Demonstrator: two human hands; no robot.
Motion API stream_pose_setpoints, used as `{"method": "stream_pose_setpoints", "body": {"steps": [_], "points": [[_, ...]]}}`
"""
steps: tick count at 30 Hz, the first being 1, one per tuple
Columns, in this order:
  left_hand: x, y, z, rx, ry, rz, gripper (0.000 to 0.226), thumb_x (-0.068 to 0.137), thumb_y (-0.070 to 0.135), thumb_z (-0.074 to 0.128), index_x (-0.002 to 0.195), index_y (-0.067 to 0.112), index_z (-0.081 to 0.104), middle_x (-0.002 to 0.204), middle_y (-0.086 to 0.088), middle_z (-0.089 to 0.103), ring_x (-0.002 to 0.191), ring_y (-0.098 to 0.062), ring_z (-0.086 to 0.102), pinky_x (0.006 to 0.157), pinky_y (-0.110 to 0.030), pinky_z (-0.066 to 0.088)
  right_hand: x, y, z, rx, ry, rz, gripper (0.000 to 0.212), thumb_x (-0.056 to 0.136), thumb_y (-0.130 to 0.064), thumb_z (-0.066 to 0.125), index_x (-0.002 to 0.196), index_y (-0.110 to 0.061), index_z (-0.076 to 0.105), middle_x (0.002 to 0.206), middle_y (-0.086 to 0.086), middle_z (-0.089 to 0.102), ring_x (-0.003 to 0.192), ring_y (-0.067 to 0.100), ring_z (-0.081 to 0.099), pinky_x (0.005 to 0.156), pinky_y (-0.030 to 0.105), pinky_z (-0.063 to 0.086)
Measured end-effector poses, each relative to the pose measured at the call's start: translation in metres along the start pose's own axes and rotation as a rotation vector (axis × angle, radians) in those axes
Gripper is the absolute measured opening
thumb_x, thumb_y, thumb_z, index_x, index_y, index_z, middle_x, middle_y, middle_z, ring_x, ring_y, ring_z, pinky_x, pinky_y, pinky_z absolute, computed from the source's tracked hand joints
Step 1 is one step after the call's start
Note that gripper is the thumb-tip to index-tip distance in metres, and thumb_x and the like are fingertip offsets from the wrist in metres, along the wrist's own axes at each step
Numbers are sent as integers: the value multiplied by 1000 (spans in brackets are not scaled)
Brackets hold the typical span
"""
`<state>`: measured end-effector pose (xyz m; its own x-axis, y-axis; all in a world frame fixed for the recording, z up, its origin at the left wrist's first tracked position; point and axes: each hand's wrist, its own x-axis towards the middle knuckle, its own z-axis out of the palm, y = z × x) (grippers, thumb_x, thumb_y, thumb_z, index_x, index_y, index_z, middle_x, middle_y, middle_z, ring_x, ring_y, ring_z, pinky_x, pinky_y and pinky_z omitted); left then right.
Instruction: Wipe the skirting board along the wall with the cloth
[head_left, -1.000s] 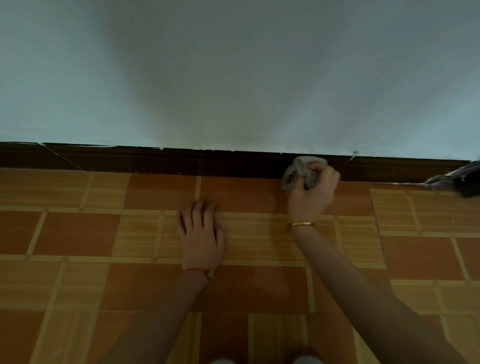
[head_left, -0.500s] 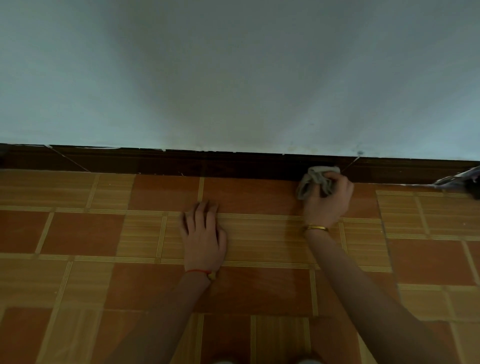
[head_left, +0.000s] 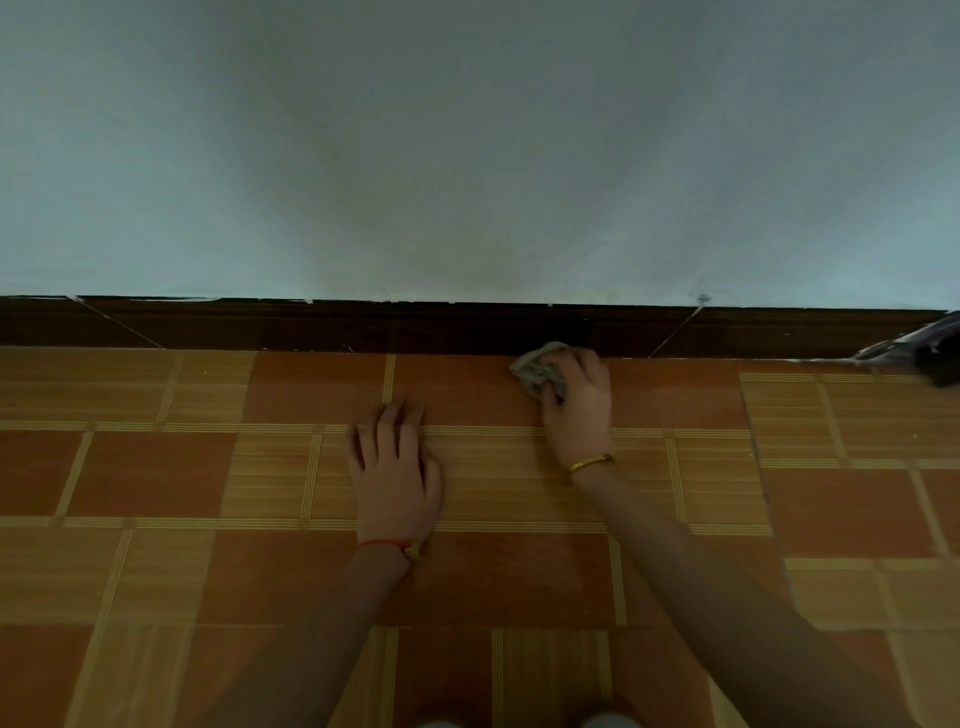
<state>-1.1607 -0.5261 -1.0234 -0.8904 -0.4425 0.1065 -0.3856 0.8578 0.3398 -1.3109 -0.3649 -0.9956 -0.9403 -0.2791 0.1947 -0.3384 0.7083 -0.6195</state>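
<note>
A dark brown skirting board runs along the foot of the pale wall, across the whole view. My right hand, with a gold bangle at the wrist, is closed on a crumpled grey cloth. The cloth lies at the board's lower edge where it meets the floor, right of centre. My left hand rests flat on the tiled floor with its fingers pointing at the wall, a little left of the cloth. It holds nothing and wears a red string at the wrist.
The floor is orange and tan patterned tile. A dark object with a pale streak lies against the skirting board at the far right edge. Thin pale lines cross the board left of centre and right of the cloth.
My right hand first slid the cloth right along the board, then back to the left, ending slightly lower at the floor joint. My left hand has stayed planted.
</note>
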Motion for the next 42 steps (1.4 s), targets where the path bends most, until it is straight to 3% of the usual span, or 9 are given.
{"method": "stream_pose_setpoints", "body": {"steps": [9,12,17,20,26,34,40,42], "points": [[-1,1,1,25,0,4,49,92,27,41,139,13,51,145,-11,47,134,-35,41,117,-59,23,4,50,-52,-175,201,346,35,80,8,54,113,-2,58,119,19,51,105,34,45,88,41,45],[-2,3,1,33,-8,4,51,92,28,40,139,12,51,145,-12,47,135,-36,41,116,-60,23,0,36,-40,-155,142,287,35,81,5,55,114,-3,58,119,18,52,104,33,44,86,38,42],[-2,2,1,46,-8,4,52,92,30,36,139,11,51,145,-14,47,135,-37,40,115,-61,24,-3,11,-22,-121,-71,14,36,77,9,62,109,-5,62,111,17,57,101,34,48,83,39,45],[-3,1,2,40,0,13,53,92,30,37,139,10,51,144,-14,48,134,-37,40,114,-62,25,1,16,-29,-141,-104,-3,35,79,8,61,112,-4,61,115,16,56,105,33,46,87,37,44],[-3,3,1,64,-12,10,54,92,30,34,139,9,50,143,-16,49,133,-38,41,113,-63,27,6,58,-69,-226,-17,113,36,78,8,61,111,-4,62,115,15,58,102,34,47,84,40,48],[-3,18,4,56,-44,13,53,90,27,32,139,11,49,141,-15,49,133,-37,41,112,-64,29,13,85,-93,-232,169,479,39,83,6,54,120,-4,57,126,17,51,111,36,45,90,43,45],[4,71,17,-39,-82,133,51,91,24,35,138,12,51,140,-12,50,131,-35,41,112,-60,31,-1,52,-61,-171,-69,84,36,76,6,63,110,-4,61,114,15,57,105,33,47,87,40,47],[8,86,22,-38,-105,180,50,91,25,36,137,13,51,141,-12,49,131,-35,41,113,-61,29,2,55,-61,-184,-100,36,34,79,5,62,111,-4,61,114,15,57,107,33,47,88,39,45]]}}
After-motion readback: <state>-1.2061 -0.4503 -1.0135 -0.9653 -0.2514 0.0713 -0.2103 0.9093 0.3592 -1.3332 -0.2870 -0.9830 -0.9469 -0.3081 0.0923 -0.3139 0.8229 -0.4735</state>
